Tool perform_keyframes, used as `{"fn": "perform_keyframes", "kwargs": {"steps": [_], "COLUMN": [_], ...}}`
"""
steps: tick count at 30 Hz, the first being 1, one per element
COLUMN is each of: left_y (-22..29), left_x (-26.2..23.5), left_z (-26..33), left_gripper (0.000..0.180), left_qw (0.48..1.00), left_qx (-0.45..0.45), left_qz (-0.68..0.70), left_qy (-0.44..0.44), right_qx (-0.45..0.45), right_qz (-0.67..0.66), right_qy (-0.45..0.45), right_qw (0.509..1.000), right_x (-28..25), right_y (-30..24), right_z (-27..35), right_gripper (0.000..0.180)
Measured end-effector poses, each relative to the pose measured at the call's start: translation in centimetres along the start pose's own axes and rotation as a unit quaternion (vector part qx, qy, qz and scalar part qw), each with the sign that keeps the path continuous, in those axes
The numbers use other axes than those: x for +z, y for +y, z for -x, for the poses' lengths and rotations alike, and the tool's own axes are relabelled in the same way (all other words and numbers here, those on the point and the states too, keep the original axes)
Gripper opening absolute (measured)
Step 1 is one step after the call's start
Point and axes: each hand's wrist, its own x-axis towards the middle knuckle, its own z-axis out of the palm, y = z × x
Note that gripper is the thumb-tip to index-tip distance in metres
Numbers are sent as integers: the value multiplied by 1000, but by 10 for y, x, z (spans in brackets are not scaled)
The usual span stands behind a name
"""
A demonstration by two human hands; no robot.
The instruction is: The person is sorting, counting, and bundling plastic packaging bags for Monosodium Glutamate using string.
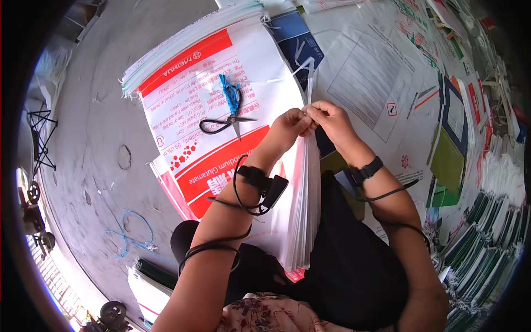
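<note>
Meeting at the upper end of a white bundle (301, 205), the left hand (289, 128) and right hand (330, 120) are found with thumbs and fingers pinching its tip. Which layer is caught between the fingers cannot be told, as the grip is partly covered by the hands themselves. The bundle is held standing on its edge, its long, thin folds running from the hands down toward the lap, between the two forearms. Narrow white strips (311, 77) are seen projecting beyond the fingers, one of them bent to the left.

To the left of the bundle, a stack of printed sacks (185, 71), white with red panels, is laid flat on the grey floor (110, 61). On the top sack, scissors (232, 119) are placed with the blades parted; one black handle loop is left bare, the other is wrapped in blue cloth (229, 93). A black band with a small box (271, 188) is worn at the left wrist, and a similar band (371, 167) at the right; dark cables are wound about both forearms.

On the floor at the left, a loose blue cord (148, 244) is noted. At the far right, green-and-white sacks (478, 254) are piled closely together.
</note>
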Motion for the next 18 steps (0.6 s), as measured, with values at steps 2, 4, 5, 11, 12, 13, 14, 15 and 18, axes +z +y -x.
{"fn": "perform_keyframes", "kwargs": {"steps": [2, 4, 5, 11, 12, 13, 14, 15, 18], "left_y": [-1, 1, 2, 9, 16, 14, 10, 9, 10], "left_x": [0, 10, 14, 8, 11, 9, 5, 0, -10], "left_z": [5, 5, 4, 0, 0, 2, 5, 9, 25], "left_gripper": [20, 18, 18, 12, 13, 13, 14, 14, 14], "left_qw": [999, 993, 974, 985, 987, 987, 986, 985, 986], "left_qx": [-4, -19, -29, -29, -26, -29, -33, -34, -40], "left_qz": [-18, 86, 193, 153, 142, 140, 130, 118, 114], "left_qy": [33, 77, 116, 80, 75, 74, 95, 118, 115], "right_qx": [-37, -12, 13, -12, -26, -26, -18, -11, 12], "right_qz": [-114, -211, -301, -366, -332, -335, -320, -304, -256], "right_qy": [85, 108, 132, 50, 28, 30, 36, 40, 61], "right_qw": [989, 971, 944, 929, 942, 941, 947, 952, 965], "right_x": [5, -5, -9, -15, -18, -19, -20, -21, -22], "right_y": [9, 16, 20, 17, 11, 15, 21, 23, 23], "right_z": [6, 11, 13, 8, 5, 4, 2, 1, 5], "right_gripper": [22, 19, 17, 16, 16, 16, 17, 18, 19]}}
